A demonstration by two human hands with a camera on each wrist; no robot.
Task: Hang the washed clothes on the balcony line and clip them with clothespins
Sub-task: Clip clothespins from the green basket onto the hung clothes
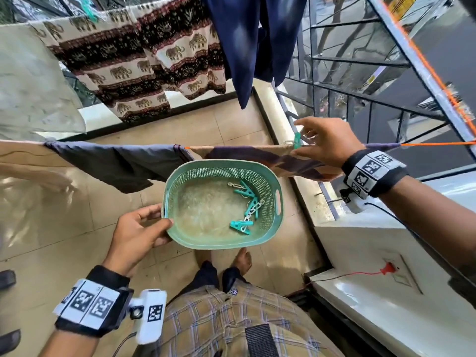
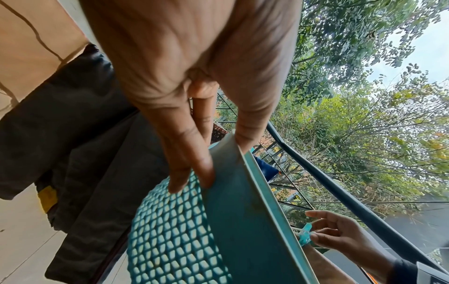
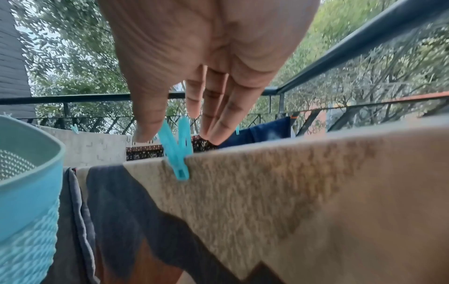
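Clothespin (image 3: 178, 151) sits clamped on the brown towel (image 3: 279, 182) just below your right hand (image 1: 325, 141), whose fingers are spread, gripping nothing; clipping step looks complete; your left hand (image 1: 137, 231) grips the basket (image 1: 273, 186) rim; next, draw another pin from beside it.

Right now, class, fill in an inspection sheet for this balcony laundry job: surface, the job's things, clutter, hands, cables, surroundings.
Surface: tiled balcony floor, glossy; a pale ledge runs along its right side.
Job's things: patterned towel draped over the orange line; teal clothespin clamped on its top edge; green basket with several teal clothespins in basket; dark garment also on the line.
Clutter: nothing seen.
Hands: left hand holds the basket rim in its grip; right hand is at the clamped clothespin, fingers straight, contact unclear.
Cables: red wire across the ledge.
Surroundings: metal railing, trees beyond; elephant-print cloth and navy garment on a farther line.
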